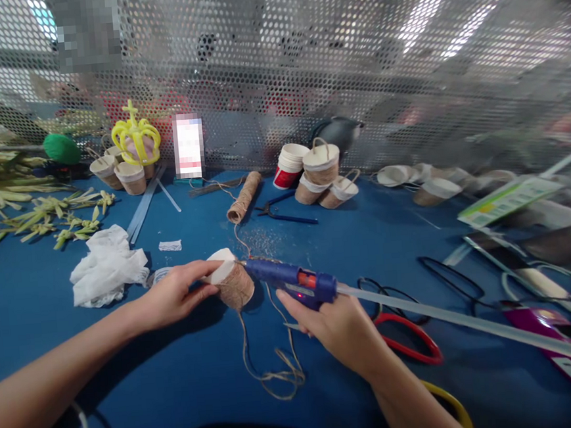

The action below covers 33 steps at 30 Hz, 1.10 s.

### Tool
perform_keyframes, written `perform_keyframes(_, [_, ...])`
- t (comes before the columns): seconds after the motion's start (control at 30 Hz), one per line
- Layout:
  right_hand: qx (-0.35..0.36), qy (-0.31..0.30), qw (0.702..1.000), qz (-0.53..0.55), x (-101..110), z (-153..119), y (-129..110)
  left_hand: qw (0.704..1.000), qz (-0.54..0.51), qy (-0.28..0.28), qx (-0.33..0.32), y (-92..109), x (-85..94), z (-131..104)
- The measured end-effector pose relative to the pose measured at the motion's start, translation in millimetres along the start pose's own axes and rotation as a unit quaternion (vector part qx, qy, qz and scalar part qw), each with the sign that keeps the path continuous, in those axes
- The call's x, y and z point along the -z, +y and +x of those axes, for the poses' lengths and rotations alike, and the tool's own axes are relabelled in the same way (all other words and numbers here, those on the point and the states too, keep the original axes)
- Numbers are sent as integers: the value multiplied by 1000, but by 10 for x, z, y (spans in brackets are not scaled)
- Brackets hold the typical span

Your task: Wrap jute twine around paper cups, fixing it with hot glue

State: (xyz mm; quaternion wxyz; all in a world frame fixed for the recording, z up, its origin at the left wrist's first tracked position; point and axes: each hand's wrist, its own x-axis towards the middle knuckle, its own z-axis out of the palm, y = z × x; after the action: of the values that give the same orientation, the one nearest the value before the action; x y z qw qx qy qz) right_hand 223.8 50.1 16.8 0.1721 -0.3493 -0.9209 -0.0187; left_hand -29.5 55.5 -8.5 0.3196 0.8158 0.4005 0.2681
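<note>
A small paper cup (236,285) wrapped in brown twine lies tilted at the centre, its white rim toward the upper left. My left hand (180,291) pinches that rim between thumb and fingers. In my right hand (341,322) is a blue glue gun (291,281), its tip touching or very near the cup's rim. A long clear glue stick (421,309) runs out of its back to the right. Loose twine (283,372) trails from the cup over the blue table (190,386). Behind stands a twine roll (245,197).
White cloth (106,267) lies left. Finished-looking cups (321,165), pliers (290,217) and a yellow crown (136,140) are behind. Red-handled scissors (409,339), cables and a purple power strip (547,338) lie right. A perforated metal screen (254,65) bounds the back.
</note>
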Motion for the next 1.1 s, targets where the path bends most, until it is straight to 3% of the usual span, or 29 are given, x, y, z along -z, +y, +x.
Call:
perform_keyframes(0.37, [-66, -11, 993, 99, -11, -48, 36, 1000, 4, 0, -3, 5, 3, -8])
perform_keyframes(0.5, [-62, -10, 993, 99, -21, -57, 50, 1000, 2, -2, -2, 4, 2, -3])
perform_keyframes(0.67, [3, -9, 1000, 30, -23, -55, 4, 1000, 5, 3, 0, 4, 3, 4])
perform_keyframes(0.8, [-32, -24, 999, 26, -14, -41, -38, 1000, 4, 4, -1, 4, 1, -1])
perform_keyframes(0.93, [-11, -25, 999, 35, -4, -43, -62, 1000, 1, 8, -2, -5, -8, -6])
perform_keyframes(1.1, [-59, -22, 990, 125, 2, -51, -102, 1000, 4, 8, -2, -3, -12, -13])
